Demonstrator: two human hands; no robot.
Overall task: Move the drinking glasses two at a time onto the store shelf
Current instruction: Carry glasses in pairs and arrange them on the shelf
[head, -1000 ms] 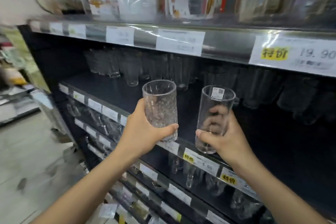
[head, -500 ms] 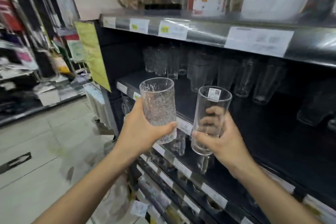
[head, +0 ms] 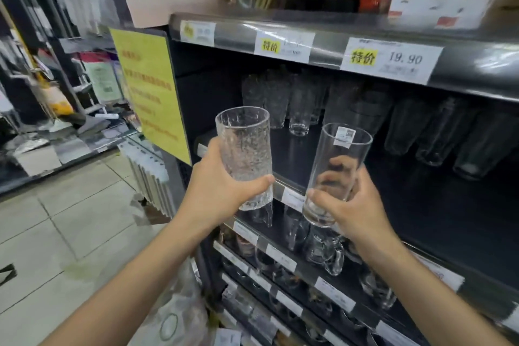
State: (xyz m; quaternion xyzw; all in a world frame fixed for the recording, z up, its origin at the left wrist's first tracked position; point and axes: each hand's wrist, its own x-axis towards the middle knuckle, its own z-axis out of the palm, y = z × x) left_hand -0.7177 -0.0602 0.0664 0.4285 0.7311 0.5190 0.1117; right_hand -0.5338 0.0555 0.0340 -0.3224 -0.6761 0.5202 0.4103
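Glass is filling both of my hands right now. My left hand (head: 216,191) is wrapping its grip tight around a bumpy glass (head: 245,154), low down near the bottom. My right hand (head: 356,209) is closing its grip around a smooth clear glass (head: 334,166) with a little sticker near the top. I am holding both glasses upright in the air, just in front of the dark store shelf (head: 438,191). They are not touching the shelf yet. More glasses (head: 300,104) are already standing in a row near the back of it, so I am thinking some of the job is done. A big bare part of the shelf is waiting at the front. I am guessing that I am about to set these two down there. I cannot tell how many glasses are left to bring.
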